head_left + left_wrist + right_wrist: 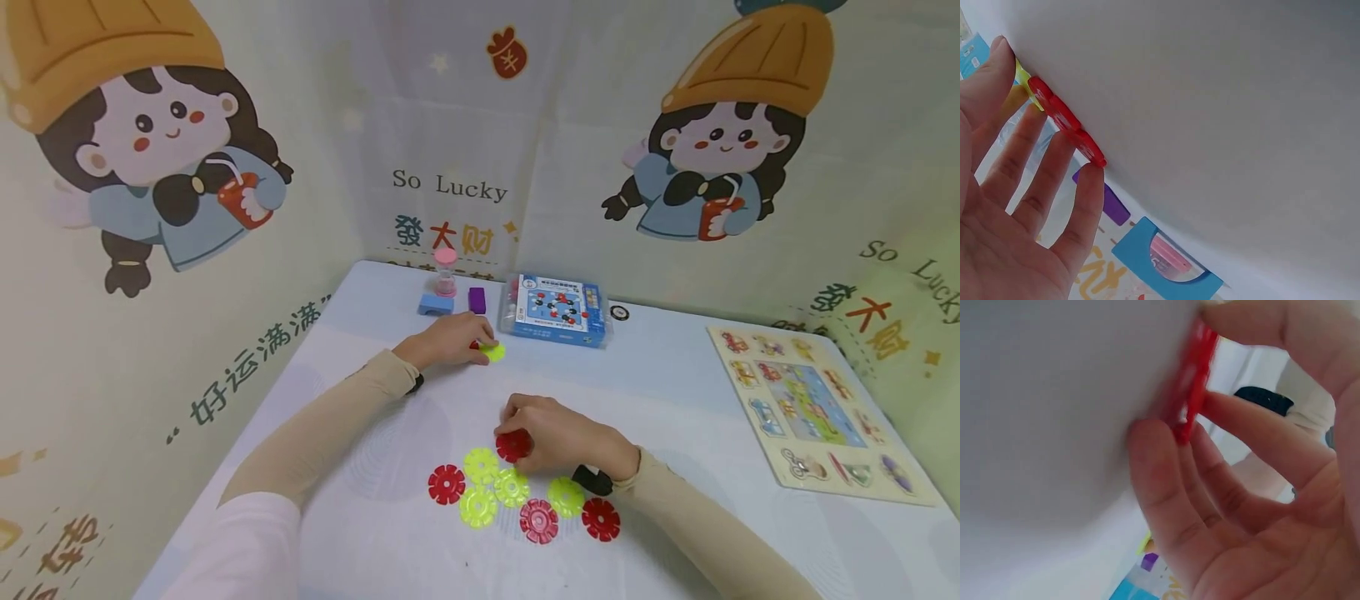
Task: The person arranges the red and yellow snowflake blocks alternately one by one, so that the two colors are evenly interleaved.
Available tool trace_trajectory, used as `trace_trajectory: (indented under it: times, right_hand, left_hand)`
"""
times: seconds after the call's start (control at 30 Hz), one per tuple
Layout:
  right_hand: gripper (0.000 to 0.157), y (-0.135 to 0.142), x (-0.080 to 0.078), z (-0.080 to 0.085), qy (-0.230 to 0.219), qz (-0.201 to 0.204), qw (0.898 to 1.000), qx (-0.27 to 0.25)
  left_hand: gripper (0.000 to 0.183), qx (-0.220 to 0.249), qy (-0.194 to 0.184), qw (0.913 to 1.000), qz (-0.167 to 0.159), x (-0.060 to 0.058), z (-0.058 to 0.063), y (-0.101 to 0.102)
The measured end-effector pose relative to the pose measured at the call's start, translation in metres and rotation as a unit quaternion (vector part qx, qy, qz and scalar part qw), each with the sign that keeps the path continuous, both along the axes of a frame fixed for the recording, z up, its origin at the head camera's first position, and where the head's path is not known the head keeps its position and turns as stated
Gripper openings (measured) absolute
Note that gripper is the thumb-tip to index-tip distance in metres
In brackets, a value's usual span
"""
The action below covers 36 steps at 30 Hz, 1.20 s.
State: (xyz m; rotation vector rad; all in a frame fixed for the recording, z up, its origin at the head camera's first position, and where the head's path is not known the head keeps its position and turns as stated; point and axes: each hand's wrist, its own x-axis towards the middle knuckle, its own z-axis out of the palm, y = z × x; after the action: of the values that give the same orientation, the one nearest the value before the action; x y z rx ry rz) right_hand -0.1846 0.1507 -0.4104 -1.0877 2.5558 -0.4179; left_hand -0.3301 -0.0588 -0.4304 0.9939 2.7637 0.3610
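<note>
Head view shows your right hand (pixel 561 432), thumb and fingers close together, pinching a red wheel (pixel 513 447) next to the loose wheels (pixel 504 493) on the table (pixel 675 375). Your left hand (pixel 446 340), farther out, curls its fingers and thumb round a yellow wheel (pixel 495 353) and touches red pieces (pixel 1063 114), near a purple block (pixel 477 301) and blue block (pixel 437 305).

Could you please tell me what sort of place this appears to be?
Probably a tabletop play area: notched, colourful discs and a picture puzzle board lie on a pale table, against a backdrop printed with cartoon figures.
</note>
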Motion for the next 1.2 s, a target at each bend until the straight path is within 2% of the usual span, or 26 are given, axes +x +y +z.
trace_trajectory:
  times: [0.17,0.27,0.33,0.47,0.57,0.67,0.8,0.9,1.1,1.2]
  right_hand:
    - [0.043,0.003,-0.004,0.003,0.005,0.01,1.0,0.005]
    - [0.041,0.007,-0.013,0.0,0.026,0.005,1.0,-0.01]
    - [0.041,0.011,-0.025,-0.002,0.049,-0.011,0.998,-0.028]
    - [0.042,0.018,-0.063,-0.004,0.09,-0.079,0.991,-0.064]
    - [0.043,0.02,-0.089,-0.009,0.109,-0.121,0.985,-0.06]
    - [0.037,0.018,-0.102,-0.015,0.122,-0.136,0.982,-0.042]
    - [0.024,0.011,-0.105,-0.019,0.13,-0.153,0.979,-0.028]
    - [0.02,0.007,-0.103,-0.019,0.134,-0.169,0.976,-0.017]
    - [0.031,0.005,-0.099,-0.015,0.149,-0.185,0.971,0.0]
    - [0.037,0.004,-0.087,-0.012,0.164,-0.172,0.971,-0.011]
  left_hand:
    - [0.045,-0.004,0.005,1.0,-0.001,-0.001,0.0,0.001]
    - [0.045,-0.007,0.004,1.0,-0.001,-0.002,0.001,0.001]
    - [0.044,-0.007,0.003,1.0,-0.001,-0.002,0.001,0.001]
    - [0.044,-0.008,0.006,0.9999,-0.004,-0.002,0.002,0.002]
    - [0.044,-0.006,0.007,0.9999,-0.011,-0.003,-0.001,0.003]
    - [0.043,0.0,0.002,0.9999,-0.015,-0.003,-0.004,0.004]
    - [0.043,0.002,-0.001,0.9999,-0.015,-0.002,-0.004,0.006]
    - [0.043,0.002,0.002,0.9999,-0.014,-0.003,-0.002,0.006]
    - [0.043,0.008,-0.003,0.9999,-0.006,-0.001,0.004,0.006]
    - [0.044,0.007,0.004,0.9999,-0.007,0.0,0.008,0.005]
